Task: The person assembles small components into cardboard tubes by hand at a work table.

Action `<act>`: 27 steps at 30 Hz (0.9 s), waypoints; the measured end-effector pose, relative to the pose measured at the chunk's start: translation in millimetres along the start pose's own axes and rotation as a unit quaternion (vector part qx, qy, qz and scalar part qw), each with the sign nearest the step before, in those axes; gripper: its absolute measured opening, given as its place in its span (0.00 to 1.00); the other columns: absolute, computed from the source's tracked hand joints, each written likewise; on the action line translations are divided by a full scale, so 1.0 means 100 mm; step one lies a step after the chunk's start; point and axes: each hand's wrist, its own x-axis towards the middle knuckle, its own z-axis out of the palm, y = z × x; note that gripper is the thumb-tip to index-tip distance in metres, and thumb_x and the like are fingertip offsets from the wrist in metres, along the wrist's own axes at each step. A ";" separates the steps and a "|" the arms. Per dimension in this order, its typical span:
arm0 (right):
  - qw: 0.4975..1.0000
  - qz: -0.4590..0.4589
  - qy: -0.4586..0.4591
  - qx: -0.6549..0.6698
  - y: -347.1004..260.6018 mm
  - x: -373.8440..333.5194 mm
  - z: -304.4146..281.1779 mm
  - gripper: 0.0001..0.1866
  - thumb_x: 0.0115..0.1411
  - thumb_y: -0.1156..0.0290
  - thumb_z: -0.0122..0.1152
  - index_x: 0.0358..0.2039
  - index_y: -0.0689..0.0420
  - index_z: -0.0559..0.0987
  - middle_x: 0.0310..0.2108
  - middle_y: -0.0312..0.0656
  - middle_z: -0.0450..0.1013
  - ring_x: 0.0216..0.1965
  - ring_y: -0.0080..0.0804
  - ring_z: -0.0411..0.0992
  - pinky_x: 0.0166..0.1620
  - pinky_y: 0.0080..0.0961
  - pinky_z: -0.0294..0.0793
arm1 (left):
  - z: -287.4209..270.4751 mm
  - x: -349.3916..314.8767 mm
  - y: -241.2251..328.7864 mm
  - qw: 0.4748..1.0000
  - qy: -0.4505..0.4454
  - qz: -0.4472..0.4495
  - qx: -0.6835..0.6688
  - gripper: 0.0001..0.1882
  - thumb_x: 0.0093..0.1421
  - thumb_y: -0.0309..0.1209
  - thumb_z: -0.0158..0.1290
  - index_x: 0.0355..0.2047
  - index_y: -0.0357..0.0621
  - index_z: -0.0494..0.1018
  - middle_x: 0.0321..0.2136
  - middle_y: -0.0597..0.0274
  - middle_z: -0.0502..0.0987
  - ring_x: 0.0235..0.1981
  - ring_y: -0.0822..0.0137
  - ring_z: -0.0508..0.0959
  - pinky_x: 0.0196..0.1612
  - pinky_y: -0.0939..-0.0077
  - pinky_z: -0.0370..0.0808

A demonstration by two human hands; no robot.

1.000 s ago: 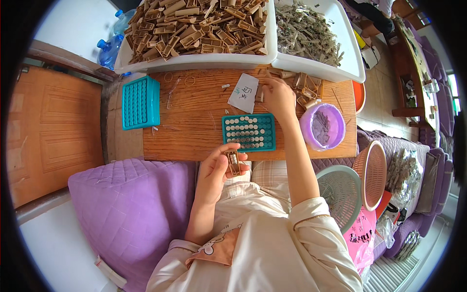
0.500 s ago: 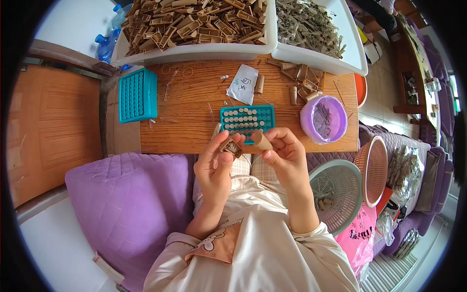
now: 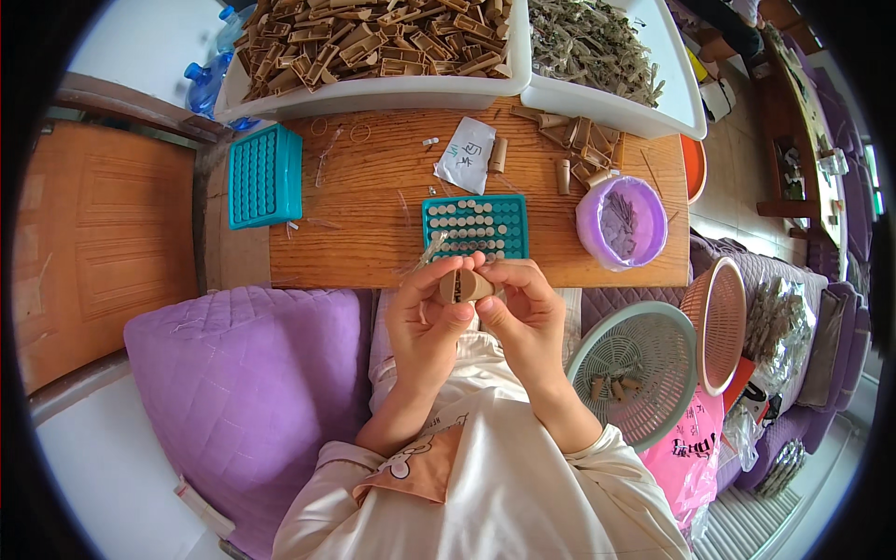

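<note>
In front of my lap I hold a small brown plastic casing in two parts. My left hand (image 3: 425, 322) is closed round the half-shell (image 3: 452, 287), where something dark shows inside. My right hand (image 3: 530, 317) pinches the other rounded brown part (image 3: 482, 287) against it. Fingertips of both hands meet round the casing, and whether its halves are fully joined I cannot tell. Just beyond my fingers lies a teal tray (image 3: 512, 213) with several rows of white round pieces. A bit of clear plastic (image 3: 435, 246) rests at its near left corner.
White bins of brown shells (image 3: 448, 86) and greyish parts (image 3: 611, 105) stand at the back. A second teal rack (image 3: 265, 177), a white bag (image 3: 466, 155), loose shells (image 3: 588, 145) and a purple-lined tub (image 3: 589, 229) sit on the table (image 3: 355, 224). Grey (image 3: 672, 411) and pink baskets (image 3: 719, 322) stand right.
My right hand has moved left and brought its brown part against the half-shell in my left hand. The left hand has turned the half-shell and shifted slightly right.
</note>
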 end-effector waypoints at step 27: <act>0.945 0.050 -0.212 -0.244 -0.22 0.19 -0.28 0.15 0.46 0.70 0.61 0.35 0.61 0.72 0.22 0.46 0.70 0.25 0.37 0.70 0.27 0.27 0.68 | 0.08 0.01 -0.11 0.991 -0.027 -0.006 0.133 0.24 0.56 0.47 0.45 0.40 0.38 0.59 0.30 0.59 0.66 0.42 0.64 0.69 0.50 0.59 0.64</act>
